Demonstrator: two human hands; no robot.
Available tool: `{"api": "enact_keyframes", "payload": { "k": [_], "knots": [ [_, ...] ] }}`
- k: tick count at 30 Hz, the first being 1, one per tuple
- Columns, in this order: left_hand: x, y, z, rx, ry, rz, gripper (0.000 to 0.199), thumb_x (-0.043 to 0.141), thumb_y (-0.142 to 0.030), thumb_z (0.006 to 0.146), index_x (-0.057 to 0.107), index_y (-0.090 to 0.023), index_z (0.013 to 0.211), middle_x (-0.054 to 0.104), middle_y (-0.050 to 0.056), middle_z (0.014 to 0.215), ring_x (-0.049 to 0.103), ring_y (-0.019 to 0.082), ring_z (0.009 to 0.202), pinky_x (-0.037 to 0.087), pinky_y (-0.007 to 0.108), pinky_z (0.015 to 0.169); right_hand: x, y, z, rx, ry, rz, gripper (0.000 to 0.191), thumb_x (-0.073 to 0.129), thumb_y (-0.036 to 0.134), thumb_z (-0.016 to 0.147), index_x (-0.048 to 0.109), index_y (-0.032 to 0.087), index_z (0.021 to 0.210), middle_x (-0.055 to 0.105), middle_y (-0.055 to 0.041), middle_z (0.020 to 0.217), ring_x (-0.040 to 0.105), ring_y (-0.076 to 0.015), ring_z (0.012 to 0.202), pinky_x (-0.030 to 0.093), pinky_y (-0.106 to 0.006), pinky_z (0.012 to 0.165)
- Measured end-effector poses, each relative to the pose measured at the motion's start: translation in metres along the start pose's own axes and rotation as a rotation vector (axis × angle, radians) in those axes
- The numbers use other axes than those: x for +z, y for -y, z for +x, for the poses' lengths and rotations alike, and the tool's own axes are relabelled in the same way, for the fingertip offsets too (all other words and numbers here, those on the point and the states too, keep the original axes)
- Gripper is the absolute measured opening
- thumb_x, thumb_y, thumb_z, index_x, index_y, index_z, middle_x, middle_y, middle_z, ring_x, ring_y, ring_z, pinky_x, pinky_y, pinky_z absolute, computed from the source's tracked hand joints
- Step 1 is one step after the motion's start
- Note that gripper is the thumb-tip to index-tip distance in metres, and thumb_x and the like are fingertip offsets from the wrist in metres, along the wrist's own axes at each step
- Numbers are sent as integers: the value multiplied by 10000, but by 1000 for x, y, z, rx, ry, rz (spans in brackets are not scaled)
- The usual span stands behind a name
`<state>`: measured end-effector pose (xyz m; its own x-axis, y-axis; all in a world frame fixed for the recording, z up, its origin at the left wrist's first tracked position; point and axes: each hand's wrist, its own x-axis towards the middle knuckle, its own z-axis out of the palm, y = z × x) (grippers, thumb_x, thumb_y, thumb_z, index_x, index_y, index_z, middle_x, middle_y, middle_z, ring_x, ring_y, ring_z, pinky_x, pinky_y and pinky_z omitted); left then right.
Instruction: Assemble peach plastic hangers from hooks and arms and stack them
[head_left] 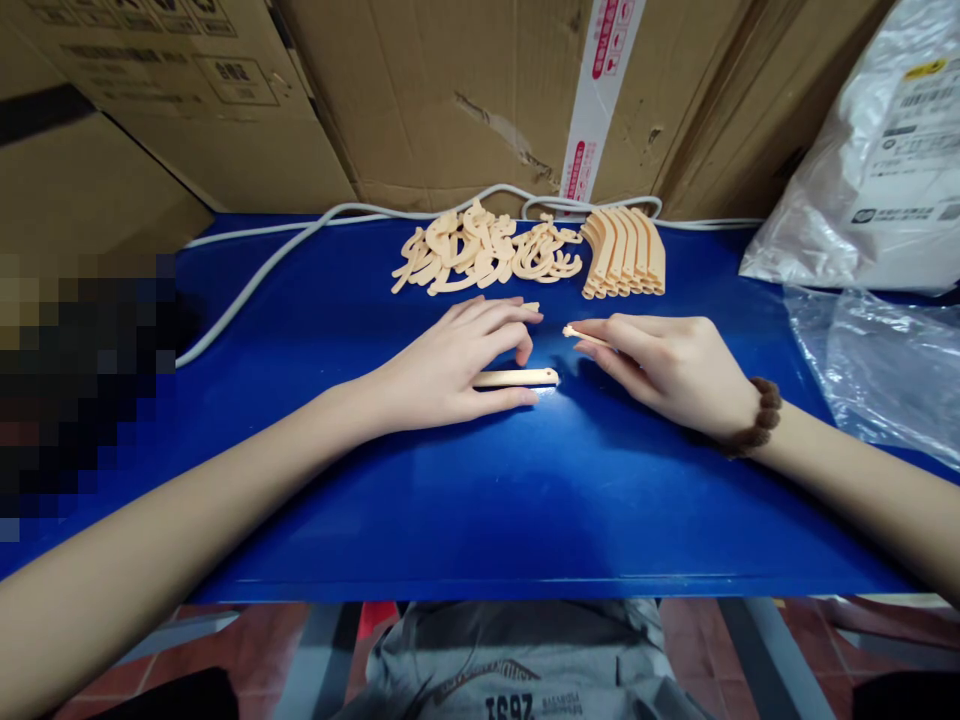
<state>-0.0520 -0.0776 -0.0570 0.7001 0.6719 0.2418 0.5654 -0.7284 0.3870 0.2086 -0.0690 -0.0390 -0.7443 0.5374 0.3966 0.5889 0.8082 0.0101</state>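
My left hand (457, 370) rests low over the blue table, thumb and index finger apart. Between them lies a pale beige plastic strip (525, 378) with a small hole at its right end; its left part is hidden under the palm. Just beyond my left fingertips shows the end of another small beige piece (532, 306). My right hand (667, 365) pinches a thin beige plastic piece with a knobbed tip (570, 331) between thumb and index finger. Its tip points left, toward my left hand, without touching it.
Behind my hands lie a heap of curved beige pieces (465, 250), a smaller pile of hooked pieces (544, 250) and a stacked row of curved beige strips (622, 250). A white cable (300, 232) runs along cardboard boxes (450, 100). Clear plastic packaging (847, 220) lies right.
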Motion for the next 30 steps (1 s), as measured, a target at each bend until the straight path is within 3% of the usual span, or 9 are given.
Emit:
{"api": "enact_keyframes", "payload": {
  "k": [9, 16, 22, 30],
  "knots": [
    [-1, 2, 1, 23, 52, 19, 256, 486, -460, 995, 534, -211, 959, 503, 104, 1470, 355, 272, 1448, 293, 495, 1160, 3, -2, 2, 4, 62, -24, 389, 391, 318, 1044, 650, 111, 1248, 735, -80, 939, 669, -156, 731, 460, -274, 636],
    [-1, -3, 1, 12, 27, -22, 228, 448, -419, 1022, 532, -207, 1005, 497, 114, 1460, 375, 250, 1431, 326, 440, 1139, 2, -1, 2, 62, 7, 32, 333, 373, 298, 1038, 644, 129, 1130, 744, -93, 1010, 704, -191, 824, 482, -286, 683],
    [-2, -13, 1, -19, -62, -132, 205, 432, -378, 1030, 459, -211, 916, 511, 113, 1425, 406, 231, 1410, 351, 394, 1121, -2, 2, 3, 127, 65, 84, 337, 319, 312, 1025, 618, 166, 967, 729, -69, 819, 661, -169, 657, 450, -275, 609],
    [-2, -16, 1, -56, -103, -196, 202, 440, -369, 1028, 419, -218, 895, 530, 114, 1382, 414, 216, 1410, 358, 368, 1109, -5, 12, 5, 115, 95, 191, 286, 366, 264, 1001, 623, 148, 950, 646, -21, 682, 575, -130, 549, 378, -251, 559]
  ]
}}
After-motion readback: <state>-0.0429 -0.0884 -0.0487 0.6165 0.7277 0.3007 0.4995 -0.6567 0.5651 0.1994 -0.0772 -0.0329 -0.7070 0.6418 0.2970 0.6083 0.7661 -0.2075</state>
